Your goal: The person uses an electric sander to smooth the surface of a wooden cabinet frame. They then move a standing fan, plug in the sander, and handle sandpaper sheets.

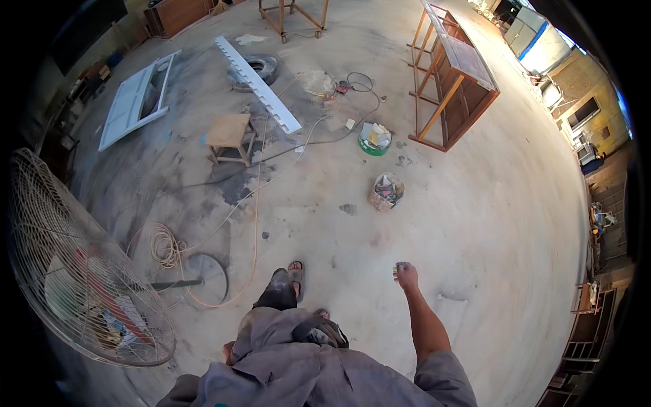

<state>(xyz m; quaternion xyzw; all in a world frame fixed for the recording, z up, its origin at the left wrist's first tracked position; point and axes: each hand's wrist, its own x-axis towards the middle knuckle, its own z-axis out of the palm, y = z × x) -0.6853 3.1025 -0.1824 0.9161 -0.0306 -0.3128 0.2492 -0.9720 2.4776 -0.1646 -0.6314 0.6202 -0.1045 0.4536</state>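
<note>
Right hand (407,277): held out over the floor (502,203), to the right of the sandalled feet (296,275). Its fingers (402,265) are curled closed about a small yellowish-green object (395,271), which shows at their left side; too little is visible to name it or to read its long axis.

Left hand (228,352): only a patch of skin, probably this hand, shows at the left hip beside the grey shirt (285,346). Cannot tell whether its fingers are released or clenched, or on anything.

Key relation: the pale sack-like container (374,197), filled with scraps, stands on the floor beyond the right hand and slightly left of it, well apart. The right hand is clearly the nearer. The container is roughly round, with no marked long axis. Farther off, slightly left again, sits a green tub (372,148) heaped with pale pieces.

Surroundings: far left, a wooden stool (229,130) and a notched white board (261,88), its long axis running from far left toward near right. Near left, a pedestal fan (81,271). Far right, a brown wooden furniture frame (468,102).
</note>
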